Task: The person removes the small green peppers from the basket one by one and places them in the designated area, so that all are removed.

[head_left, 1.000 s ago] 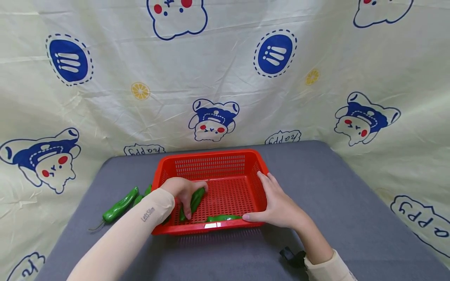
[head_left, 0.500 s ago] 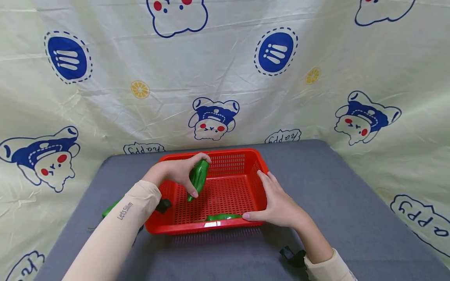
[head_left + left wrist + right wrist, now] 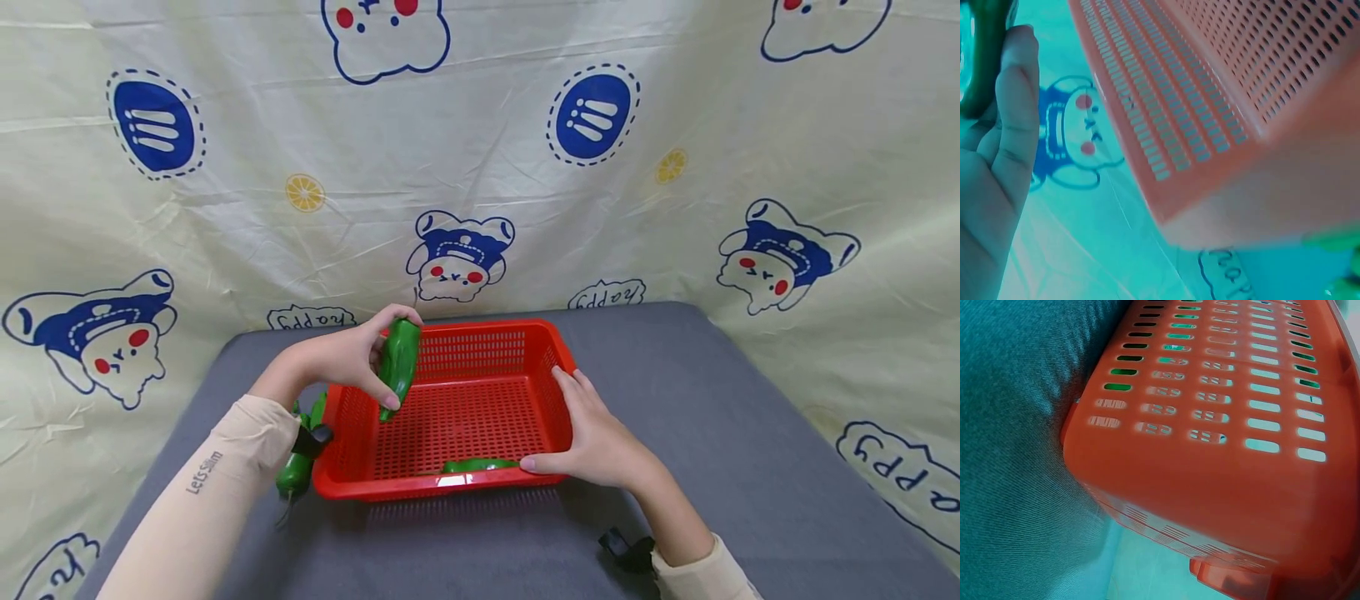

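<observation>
Below the left hand's (image 3: 348, 354) grip, long glossy green peppers (image 3: 293, 477) lie on grey cloth (image 3: 247, 358). It pinches a shiny green pepper (image 3: 401, 360), just raised off the floor of the red perforated plastic basket (image 3: 495, 480), which seemingly bears one fewer. Lower right of that grip, another slim green pepper (image 3: 478, 465) lies inside; the right hand (image 3: 592, 437) holds the near-right corner.

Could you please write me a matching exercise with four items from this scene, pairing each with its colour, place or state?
Things
1. Left grip
2. Right grip
3. Plastic basket
4. Tabletop

Colours, places, states (head view)
A. Red
B. At the basket's right-hand end
C. Grey
D. Holding a long green pepper

Pairs: 1-D, 2-B, 3-A, 4-C
</observation>
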`<state>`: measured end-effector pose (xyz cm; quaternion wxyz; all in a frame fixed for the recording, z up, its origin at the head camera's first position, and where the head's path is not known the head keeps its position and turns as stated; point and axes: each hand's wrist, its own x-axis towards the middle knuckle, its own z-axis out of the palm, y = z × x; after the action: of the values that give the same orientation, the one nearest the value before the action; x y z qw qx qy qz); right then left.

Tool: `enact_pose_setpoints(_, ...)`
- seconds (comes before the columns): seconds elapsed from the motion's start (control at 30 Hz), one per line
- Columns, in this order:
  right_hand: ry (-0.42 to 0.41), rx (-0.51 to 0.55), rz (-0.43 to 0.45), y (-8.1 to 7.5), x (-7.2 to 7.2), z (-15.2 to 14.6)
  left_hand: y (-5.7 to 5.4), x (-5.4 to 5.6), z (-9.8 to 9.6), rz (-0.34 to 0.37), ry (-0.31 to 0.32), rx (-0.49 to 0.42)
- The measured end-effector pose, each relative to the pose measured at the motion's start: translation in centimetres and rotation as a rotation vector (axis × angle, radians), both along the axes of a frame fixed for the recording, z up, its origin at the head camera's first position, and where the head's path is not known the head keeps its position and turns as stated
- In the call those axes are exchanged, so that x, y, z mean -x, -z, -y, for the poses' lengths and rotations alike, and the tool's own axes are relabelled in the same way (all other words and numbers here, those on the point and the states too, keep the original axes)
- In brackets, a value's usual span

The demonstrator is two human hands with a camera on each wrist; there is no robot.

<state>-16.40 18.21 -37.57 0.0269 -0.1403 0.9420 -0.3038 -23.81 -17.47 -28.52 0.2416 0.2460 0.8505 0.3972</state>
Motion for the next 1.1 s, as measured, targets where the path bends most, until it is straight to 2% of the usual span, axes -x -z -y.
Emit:
enact_pose_setpoints(0.27, 0.005, -0.006, -0.004, 0.0, 0.0, -0.1, -0.5, -0.8, 4.9, 0.0, -0.056, -0.08)
enact_pose_setpoints(0.47, 0.005, -0.012, -0.009, -0.1, 0.0, -0.1, 0.1, -1.7, 8.2, 0.023, -0.1, -0.115)
enact_pose_setpoints(0.8, -0.009, 0.003, -0.001, 0.2, 0.0, -0.1, 2.7, -3.2, 12.9, 0.079, -0.179, -0.043)
enact_pose_setpoints(0.97, -0.008, 0.002, -0.003, 0.2, 0.0, -0.1, 4.7, -3.8, 14.5, 0.096, -0.189, -0.022)
enact_pose_setpoints(1.1, -0.006, 0.004, -0.002, 0.1, 0.0, -0.1, 6.3, -4.3, 15.0, 0.115, -0.184, -0.005)
